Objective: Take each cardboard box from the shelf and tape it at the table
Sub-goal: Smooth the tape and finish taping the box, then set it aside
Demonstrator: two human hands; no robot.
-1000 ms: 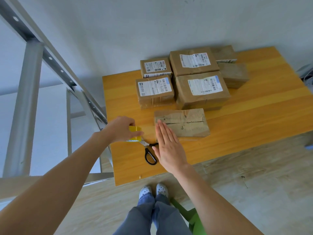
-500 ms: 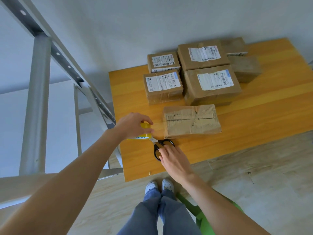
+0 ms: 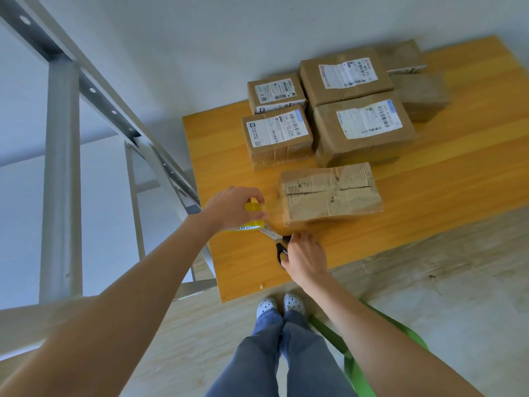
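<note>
We see a grey metal shelf frame (image 3: 61,167) filling the left side, and an orange wooden table (image 3: 446,219) pushed against the wall to its right. At the back of the table stands a cluster of labelled boxes (image 3: 363,130), packed close together, with white shipping labels on their tops.

In front of them, apart from the cluster and near the table's front edge, lies the cardboard box (image 3: 332,193). Its long axis runs left to right, roughly parallel with that front edge, and its left end faces the hands. We note a dark seam running along the length of its top face. The surface is worn, with paper torn away to bare corrugation, and it looks glossy in patches.

The left hand (image 3: 232,207) is just left of the box, fingers and thumb curled round a yellow tape roll (image 3: 253,209). The right hand (image 3: 306,256) is at the front edge, fingers wrapped round the black handles of the scissors (image 3: 274,238). Their silver blades point up and left, towards the roll. We cannot tell how far the blades are parted.
</note>
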